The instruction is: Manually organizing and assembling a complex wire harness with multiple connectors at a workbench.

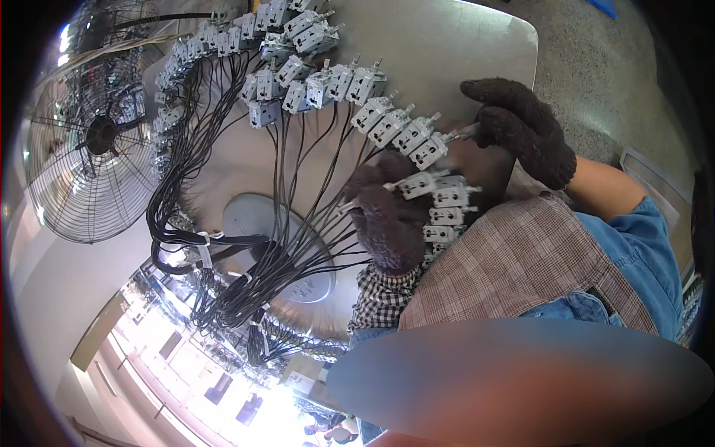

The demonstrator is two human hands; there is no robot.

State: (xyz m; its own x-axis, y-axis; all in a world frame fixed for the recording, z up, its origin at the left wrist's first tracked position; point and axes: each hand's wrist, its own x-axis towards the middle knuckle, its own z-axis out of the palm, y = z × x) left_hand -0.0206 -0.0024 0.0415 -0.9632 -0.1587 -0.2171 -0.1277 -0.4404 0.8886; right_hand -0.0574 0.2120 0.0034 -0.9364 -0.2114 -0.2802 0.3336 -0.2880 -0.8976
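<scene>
My left hand (387, 223), in a dark brown knitted glove, is closed among the black wires at the table's near edge. A small metal pin (347, 207) sticks out beside its fingers; the glove hides most of what it grips. Against the glove's right side sits a light grey connector block (415, 185), in a curved row with several more blocks. My right hand (525, 130), gloved alike, is to the right with its upper finger stretched out and the others curled. A short metal piece (468, 132) shows at its curled fingers, close to another connector block (429, 151).
Rows of grey connector blocks (294, 97) curve across the metal table (447, 45). Their black wires gather into a bundle (275, 257) over a round grey plate (234, 216). A wire-caged fan (100, 138) stands at left. A plaid apron (521, 261) covers my lap.
</scene>
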